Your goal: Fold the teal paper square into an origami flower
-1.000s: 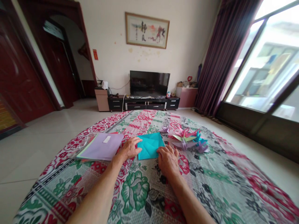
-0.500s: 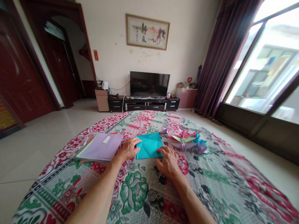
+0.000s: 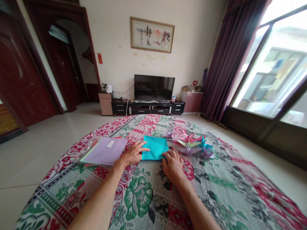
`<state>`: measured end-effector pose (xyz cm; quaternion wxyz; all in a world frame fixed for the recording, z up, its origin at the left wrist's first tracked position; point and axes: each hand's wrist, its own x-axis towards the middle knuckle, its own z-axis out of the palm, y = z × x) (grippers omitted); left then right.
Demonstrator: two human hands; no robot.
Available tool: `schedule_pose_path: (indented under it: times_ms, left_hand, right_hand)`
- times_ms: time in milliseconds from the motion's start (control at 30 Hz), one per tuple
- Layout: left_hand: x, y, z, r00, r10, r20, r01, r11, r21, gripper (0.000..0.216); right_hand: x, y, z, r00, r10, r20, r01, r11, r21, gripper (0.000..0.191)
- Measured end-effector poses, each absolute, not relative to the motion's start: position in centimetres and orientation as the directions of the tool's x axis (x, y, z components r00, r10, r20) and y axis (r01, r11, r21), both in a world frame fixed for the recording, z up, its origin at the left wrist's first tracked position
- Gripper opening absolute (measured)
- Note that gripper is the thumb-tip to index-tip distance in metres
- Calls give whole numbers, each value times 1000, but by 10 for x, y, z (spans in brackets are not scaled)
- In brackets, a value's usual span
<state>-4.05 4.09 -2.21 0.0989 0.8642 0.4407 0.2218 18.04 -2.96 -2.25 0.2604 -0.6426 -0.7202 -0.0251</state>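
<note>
A creased teal square of paper (image 3: 155,147) lies on the floral tablecloth (image 3: 139,198) in front of me. My left hand (image 3: 133,154) rests at its left edge, fingers stretched out, with the index finger lying on the sheet. My right hand (image 3: 173,165) presses flat at the sheet's near right corner, fingertips touching the paper. Neither hand grips anything.
A stack of coloured sheets with a lilac one on top (image 3: 105,150) lies to the left, beside clear plastic wrap. Several folded paper flowers (image 3: 193,143) sit to the right. Beyond the round table are tiled floor, a television stand (image 3: 153,107) and a large window.
The teal sheet has turned slightly and sits a little farther away. My left index finger now reaches onto it; my right hand has shifted a little toward its corner.
</note>
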Motion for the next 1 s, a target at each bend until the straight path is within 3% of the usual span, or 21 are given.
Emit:
schedule_pose_path:
  times_ms: [167, 433, 567, 800, 1000]
  left_hand:
    - [-38, 38, -20, 507, 814, 282, 731, -580, 360, 50]
    - [-28, 35, -22, 492, 755, 434, 706, -637, 309, 62]
    - [-21, 33, -20, 526, 730, 436, 684, -668, 294, 60]
    - [-23, 32, -18, 555, 745, 371, 650, -666, 366, 56]
    - [-23, 36, -20, 535, 747, 395, 596, -665, 451, 46]
  right_hand:
    - [180, -28, -21, -19, 915, 403, 938, 156, -310, 28]
    - [183, -25, -23, 21, 915, 403, 925, 135, -355, 29]
    - [181, -28, -21, -3, 913, 408, 936, 146, -319, 29]
    - [178, -33, -18, -67, 878, 475, 962, 183, -204, 24]
    - [178, -35, -16, -95, 872, 480, 955, 215, -203, 21]
